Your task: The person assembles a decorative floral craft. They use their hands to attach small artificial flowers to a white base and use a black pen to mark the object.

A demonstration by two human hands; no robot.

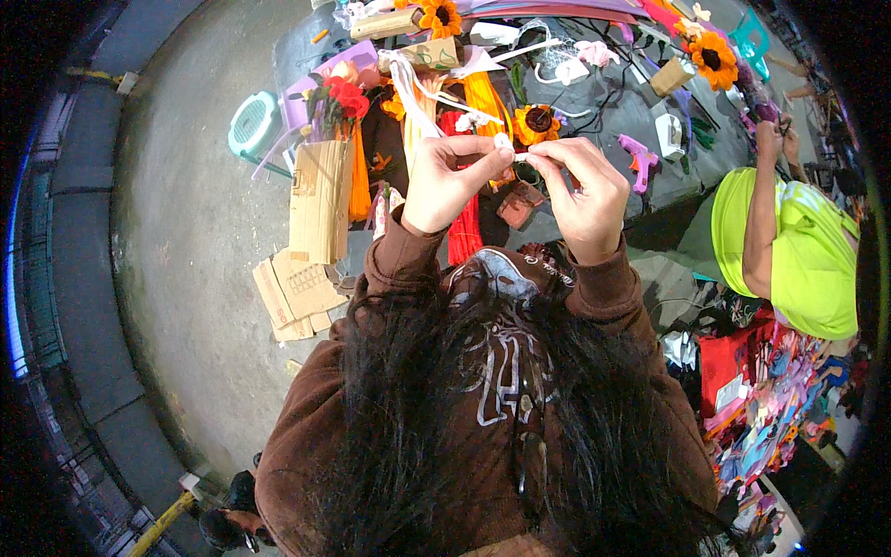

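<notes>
White piece (504, 141) (tiny, indistinct) is pinched by left fingers (473, 145) and right fingers (568, 156).

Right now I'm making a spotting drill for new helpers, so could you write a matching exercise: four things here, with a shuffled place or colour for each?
Column one:
1. Glue gun
2. Stool at the far left
3. Small white piece
4. Co-worker's top

Column two:
A. Pale turquoise
B. Lime green
C. Between the left hand and the right hand
D. Purple

Pairs: 1-D, 2-A, 3-C, 4-B.
</notes>
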